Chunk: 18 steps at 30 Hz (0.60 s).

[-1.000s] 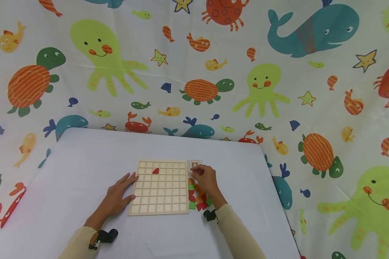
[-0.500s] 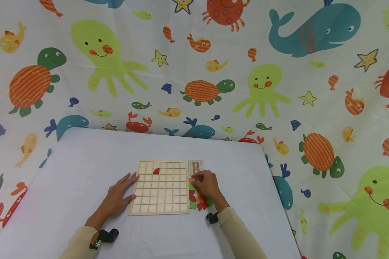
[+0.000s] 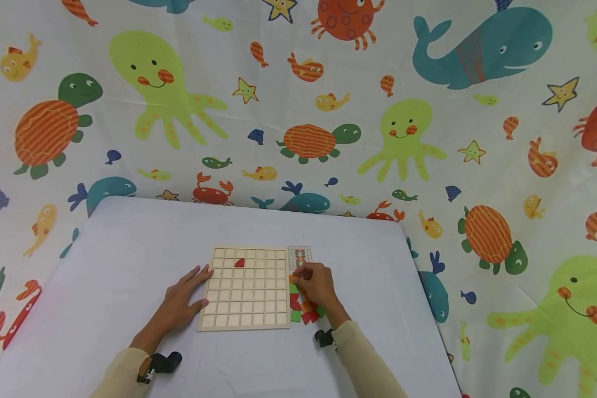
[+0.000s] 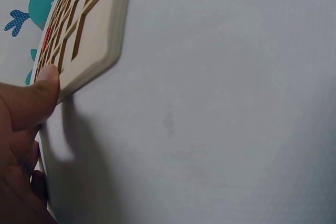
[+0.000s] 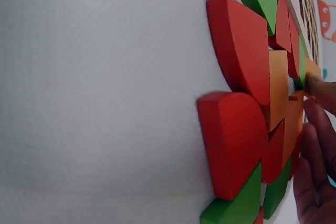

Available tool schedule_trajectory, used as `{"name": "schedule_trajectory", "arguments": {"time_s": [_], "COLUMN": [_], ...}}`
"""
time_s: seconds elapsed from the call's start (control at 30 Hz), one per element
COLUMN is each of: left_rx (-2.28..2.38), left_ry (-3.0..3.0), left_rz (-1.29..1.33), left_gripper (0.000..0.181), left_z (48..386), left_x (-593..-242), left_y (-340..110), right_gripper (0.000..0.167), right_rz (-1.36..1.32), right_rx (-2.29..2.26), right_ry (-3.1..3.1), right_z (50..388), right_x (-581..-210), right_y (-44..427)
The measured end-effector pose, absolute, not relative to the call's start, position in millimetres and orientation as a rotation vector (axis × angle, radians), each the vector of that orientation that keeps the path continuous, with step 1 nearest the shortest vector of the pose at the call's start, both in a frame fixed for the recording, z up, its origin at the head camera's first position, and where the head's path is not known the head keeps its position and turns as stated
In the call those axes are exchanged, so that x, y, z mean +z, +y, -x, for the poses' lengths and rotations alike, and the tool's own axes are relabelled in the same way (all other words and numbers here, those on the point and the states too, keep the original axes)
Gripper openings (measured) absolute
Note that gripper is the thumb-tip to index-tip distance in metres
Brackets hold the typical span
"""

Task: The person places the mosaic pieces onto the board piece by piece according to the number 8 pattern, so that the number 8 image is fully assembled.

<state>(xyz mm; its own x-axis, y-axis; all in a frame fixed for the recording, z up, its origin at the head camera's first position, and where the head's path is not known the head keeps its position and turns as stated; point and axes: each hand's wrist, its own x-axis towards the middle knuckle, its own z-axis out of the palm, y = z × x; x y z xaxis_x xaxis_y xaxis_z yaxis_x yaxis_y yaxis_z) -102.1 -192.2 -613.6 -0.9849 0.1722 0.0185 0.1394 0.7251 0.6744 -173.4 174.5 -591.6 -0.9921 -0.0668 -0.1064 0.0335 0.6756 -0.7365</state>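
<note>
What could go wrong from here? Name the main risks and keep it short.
Crowding: the right hand is at an orange block beside other blocks, several touching, so its fingers might nudge the neighbours.
Sliding: the left hand touches the left edge of the board; a push could shift it toward the blocks along its right side.
Bumping: the small grid card lies just beyond the right hand and might be knocked askew.

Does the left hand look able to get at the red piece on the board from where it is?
Probably yes: the left hand rests at the left edge of the board, and nothing visible stands between it and the red piece.
</note>
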Motion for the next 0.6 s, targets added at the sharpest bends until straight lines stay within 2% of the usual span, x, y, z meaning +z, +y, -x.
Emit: {"name": "schedule_trajectory", "arguments": {"time_s": [0.3,0.6], "left_rx": [1.124,1.123], "left_ry": [2.877,2.877], "left_rz": [-0.257,-0.266], "left_gripper": [0.076,0.076], "left_z": [101.0,101.1], "left_x": [-614.3,-617.3], "left_y": [-191.6,-193.2], "right_gripper": [0.004,0.005], "right_rz": [-0.057,0.035], "right_rx": [-1.398,-1.552], "right_ry": [2.726,2.657], "right_z": [177.0,187.6], "right_x": [-586.0,-577.4], "right_y": [171.7,145.5]}}
